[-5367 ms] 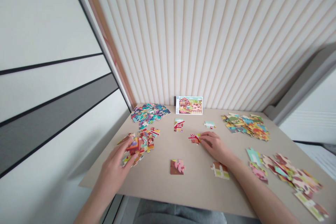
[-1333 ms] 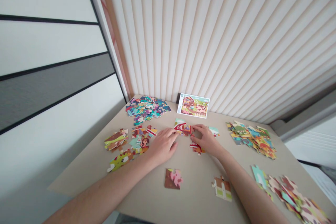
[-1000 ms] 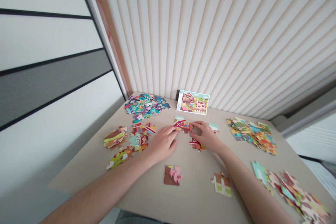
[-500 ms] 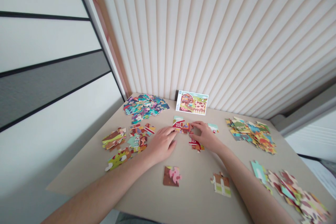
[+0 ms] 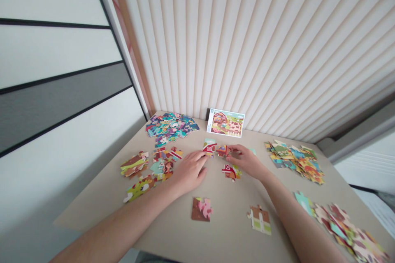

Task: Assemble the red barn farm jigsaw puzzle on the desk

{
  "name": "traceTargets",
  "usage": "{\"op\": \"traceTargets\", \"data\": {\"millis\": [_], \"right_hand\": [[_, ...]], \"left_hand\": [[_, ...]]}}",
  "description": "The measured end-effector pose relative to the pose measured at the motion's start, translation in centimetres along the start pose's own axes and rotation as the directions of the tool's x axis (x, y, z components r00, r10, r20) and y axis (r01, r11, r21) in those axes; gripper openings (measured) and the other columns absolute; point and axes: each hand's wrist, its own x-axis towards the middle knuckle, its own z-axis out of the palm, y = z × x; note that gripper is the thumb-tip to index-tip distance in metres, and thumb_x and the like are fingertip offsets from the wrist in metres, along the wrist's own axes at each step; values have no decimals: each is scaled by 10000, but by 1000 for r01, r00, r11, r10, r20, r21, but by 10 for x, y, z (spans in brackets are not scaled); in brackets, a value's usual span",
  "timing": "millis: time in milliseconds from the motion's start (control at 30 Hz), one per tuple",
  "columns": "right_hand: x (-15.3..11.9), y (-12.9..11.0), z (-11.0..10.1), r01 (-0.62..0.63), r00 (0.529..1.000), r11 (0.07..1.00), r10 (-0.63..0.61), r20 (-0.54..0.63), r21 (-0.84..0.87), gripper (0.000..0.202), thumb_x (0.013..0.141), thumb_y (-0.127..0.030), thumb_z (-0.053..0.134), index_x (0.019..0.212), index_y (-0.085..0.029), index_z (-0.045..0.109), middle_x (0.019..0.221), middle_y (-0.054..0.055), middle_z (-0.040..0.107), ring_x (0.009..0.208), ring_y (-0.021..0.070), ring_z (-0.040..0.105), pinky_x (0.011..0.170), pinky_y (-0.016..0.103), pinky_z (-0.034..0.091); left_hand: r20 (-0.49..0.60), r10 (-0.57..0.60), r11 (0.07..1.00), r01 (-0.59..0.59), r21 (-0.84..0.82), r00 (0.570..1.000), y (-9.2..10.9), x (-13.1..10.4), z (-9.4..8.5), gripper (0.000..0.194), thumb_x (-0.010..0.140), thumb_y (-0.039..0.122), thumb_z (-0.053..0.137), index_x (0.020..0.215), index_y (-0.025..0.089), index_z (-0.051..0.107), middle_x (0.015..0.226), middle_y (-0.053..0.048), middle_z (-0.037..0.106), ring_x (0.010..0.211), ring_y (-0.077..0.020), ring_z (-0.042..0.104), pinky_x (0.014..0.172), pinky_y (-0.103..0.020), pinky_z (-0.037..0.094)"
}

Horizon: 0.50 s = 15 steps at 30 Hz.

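A: State of the right hand (image 5: 246,161)?

B: Thumb and index finger pinch the right edge of the window piece (image 5: 221,151), which lies low, at or near the tabletop (image 5: 173,234). Whether it is lifted, I cannot tell.

A: And the left hand (image 5: 191,170)?

B: Fingers together and slightly bent, thumb apart, nothing gripped. The fingertips meet the lower left edge of the roof piece (image 5: 210,148); pressure cannot be determined.

A: Governing relation?

B: The window piece lies just right of the roof piece and marginally nearer the person. Its longer side appears to run left to right, roughly in line with the roof piece. Contact at the facing edges is not certain. The right hand is the nearer to the window piece, the left to the roof piece.

A: Farther out?

B: Below the window piece, apart from it, the barn piece (image 5: 229,171). Nearer the person, the pig piece (image 5: 201,209) to the left and the fence piece (image 5: 260,219) to the right. Beyond the roof piece, the picture card (image 5: 226,123) leans upright. Loose piles flank both sides.
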Motion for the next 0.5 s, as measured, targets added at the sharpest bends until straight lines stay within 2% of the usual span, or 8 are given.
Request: {"op": "traceTargets", "data": {"millis": [167,300,500], "right_hand": [[-7,-15,-4,159,986,984,-153,71,-79,394,845,-443,759,1198,-279,699,1307,65,651,1211,276,612,1077,449,471],[-22,-13,-17,140,990,974,-139,19,-178,417,865,-498,727,1228,-295,690,1350,83,634,1243,305,606,1093,488,473],[-70,7,-31,99,995,980,-98,10,-172,485,879,-579,694,1280,-308,667,1407,99,608,1299,321,578,1104,491,482]], "left_hand": [[-2,-20,1000,20,-2,1000,2,0,-1,429,916,187,594,1344,200,565,1372,-107,600,1304,-272,543,1144,-464,437],[-11,-7,1000,7,-4,1000,4,0,-4,440,921,170,586,1358,217,558,1348,-106,604,1310,-270,537,1138,-465,442],[-22,43,998,-42,40,999,16,1,-12,360,961,173,530,1313,218,592,1247,-107,640,1239,-267,575,1087,-460,461]]}}
